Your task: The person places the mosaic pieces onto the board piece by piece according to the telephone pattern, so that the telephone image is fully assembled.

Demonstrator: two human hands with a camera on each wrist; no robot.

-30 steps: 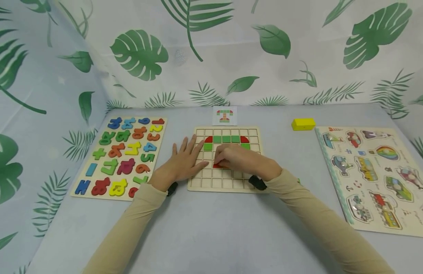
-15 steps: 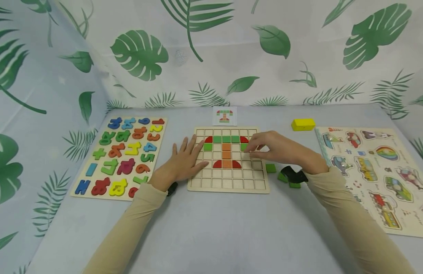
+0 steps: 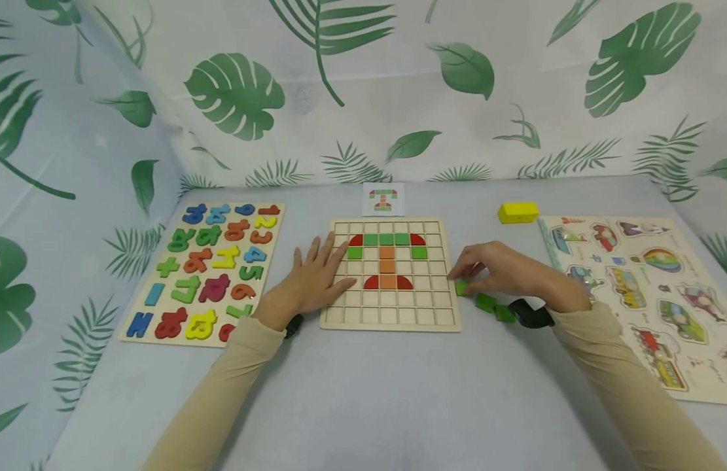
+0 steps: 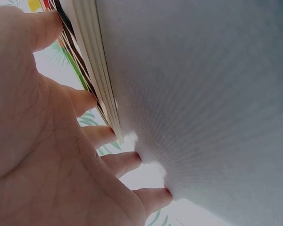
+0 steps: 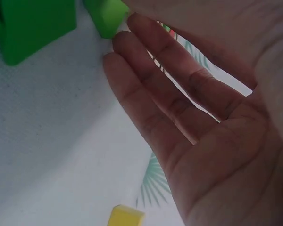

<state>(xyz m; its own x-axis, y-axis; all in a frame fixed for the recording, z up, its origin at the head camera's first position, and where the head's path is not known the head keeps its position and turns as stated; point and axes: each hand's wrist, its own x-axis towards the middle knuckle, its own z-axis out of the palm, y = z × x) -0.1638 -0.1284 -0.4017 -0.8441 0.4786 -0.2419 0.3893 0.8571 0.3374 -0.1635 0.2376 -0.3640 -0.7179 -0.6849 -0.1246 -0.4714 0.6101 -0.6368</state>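
A square wooden grid board (image 3: 390, 317) lies mid-table, bearing red quarter-circle, green and orange square pieces in a T-like pattern. My left hand (image 3: 307, 281) rests at its left edge with fingers spread; in the left wrist view the fingertips (image 4: 125, 162) touch the board edge and table. Beside the board's right edge my right hand (image 3: 498, 271) has its thumb and fingers around a green square block (image 3: 461, 288). In the right wrist view that green block (image 5: 106, 19) sits at the fingertips. Two more green blocks (image 3: 486, 302) lie just right of it.
Behind the board lies a pattern card (image 3: 383, 199). A number puzzle (image 3: 205, 271) lies left, a vehicle picture puzzle (image 3: 652, 301) right. A yellow block (image 3: 518, 212) stands at the back right. A leaf-print cloth (image 3: 363, 91) hangs behind.
My right hand has moved from over the board's lower red pieces, rightward past the upper right green piece, to the loose green blocks. The left hand has stayed in place.
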